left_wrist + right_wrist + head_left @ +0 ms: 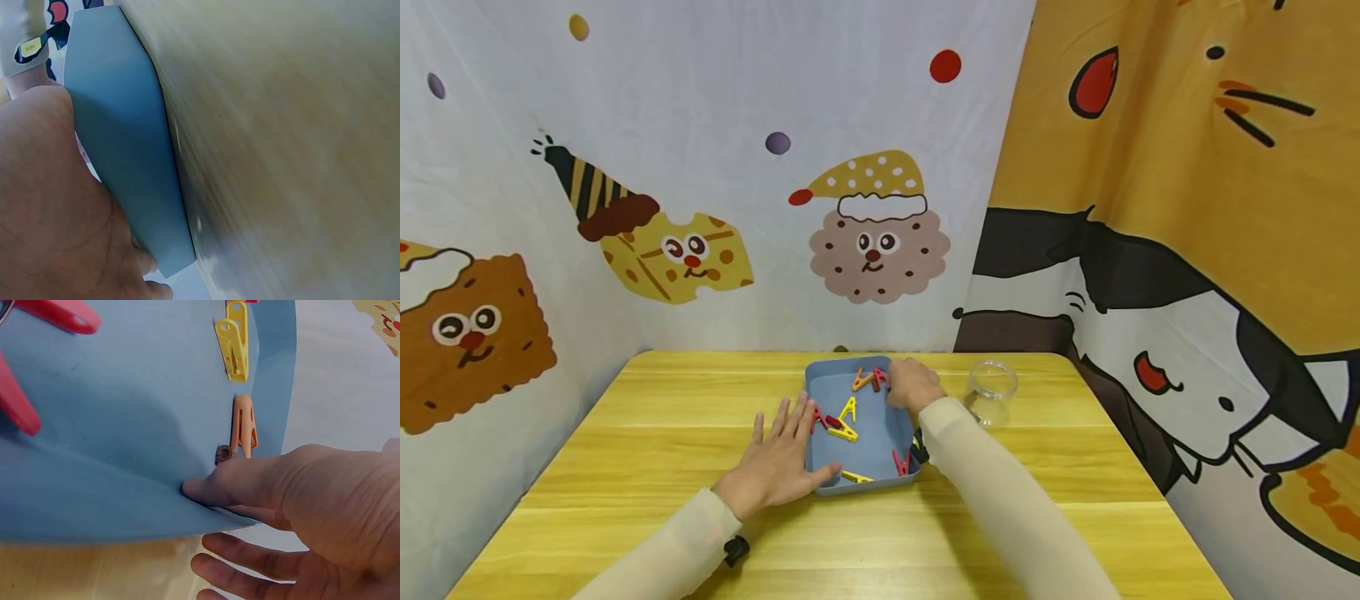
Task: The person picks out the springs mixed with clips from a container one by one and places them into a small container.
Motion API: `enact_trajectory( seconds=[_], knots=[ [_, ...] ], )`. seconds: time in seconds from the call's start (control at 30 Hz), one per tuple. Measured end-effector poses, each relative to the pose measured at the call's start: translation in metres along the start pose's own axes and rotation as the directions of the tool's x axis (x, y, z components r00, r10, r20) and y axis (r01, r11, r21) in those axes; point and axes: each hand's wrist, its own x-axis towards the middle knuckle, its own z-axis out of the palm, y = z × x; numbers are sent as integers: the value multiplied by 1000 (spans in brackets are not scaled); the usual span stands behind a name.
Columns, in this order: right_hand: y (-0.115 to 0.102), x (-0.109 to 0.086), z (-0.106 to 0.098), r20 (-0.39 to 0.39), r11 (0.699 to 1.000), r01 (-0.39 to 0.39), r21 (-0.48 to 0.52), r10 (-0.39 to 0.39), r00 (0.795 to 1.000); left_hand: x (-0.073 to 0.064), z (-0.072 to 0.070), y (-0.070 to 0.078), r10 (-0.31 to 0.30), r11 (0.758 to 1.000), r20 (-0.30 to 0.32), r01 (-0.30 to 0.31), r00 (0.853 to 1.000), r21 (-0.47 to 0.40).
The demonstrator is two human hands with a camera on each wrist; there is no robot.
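Note:
A shallow blue-grey tray sits on the table, holding several plastic clothespins. My left hand rests along its left rim, fingers straight and spread, thumb at the near left corner. The left wrist view shows its palm beside the tray's outer wall. At the far right corner my right hand pinches the tray wall; in the right wrist view the thumb is inside and the other fingers outside. Close to that thumb lies an orange clothespin. Yellow clothespins and a red clothespin lie elsewhere inside.
A clear round jar stands on the wooden table, just right of my right hand. Printed cartoon curtains hang behind the table and along its sides.

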Motion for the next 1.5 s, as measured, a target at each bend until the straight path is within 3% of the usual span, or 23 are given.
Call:
enact_trajectory(
  seconds=[0.83,1.1,1.5],
  knots=[
    [0,1,4,-25,999,9,40,-8,1000,1,2,-3,-1,1000,-3,1,1000,2],
    [3,-10,1,-94,994,56,92,-47,994,0,0,-3,-4,1000,0,4,1000,4],
    [10,-25,0,-220,977,88,195,-44,975,0,1,-3,-1,1000,5,1,1000,9]
  ],
)
